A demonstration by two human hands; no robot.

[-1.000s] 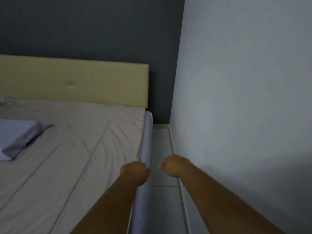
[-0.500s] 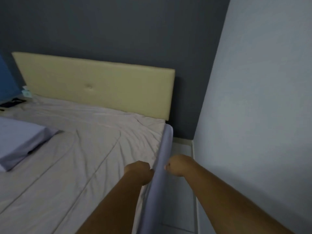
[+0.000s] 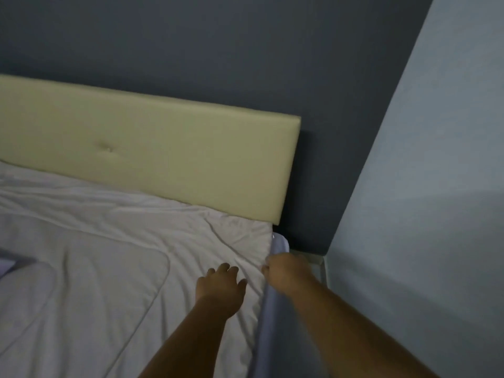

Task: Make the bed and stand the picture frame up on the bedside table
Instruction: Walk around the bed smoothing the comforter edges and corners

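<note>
Left hand point(image 3: 221, 282): palm down on the white cover point(image 3: 122, 255), fingers spread and nearly straight; holds nothing.
Right hand point(image 3: 283, 271): just right of the left hand, at the bed's side edge; fingers curled, apparently pinching the cover's hem, though blur hides the fingertips.
White cover: under the left hand, running ahead of both hands to the headboard point(image 3: 163, 154); creased.
Lavender sheet point(image 3: 261, 323): mattress side, below the right wrist.
Handling (judged): light, soft, limp; wrinkles readily. Take it by the hem or corner and smooth it with a flat palm.
Picture frame: not in view.
</note>
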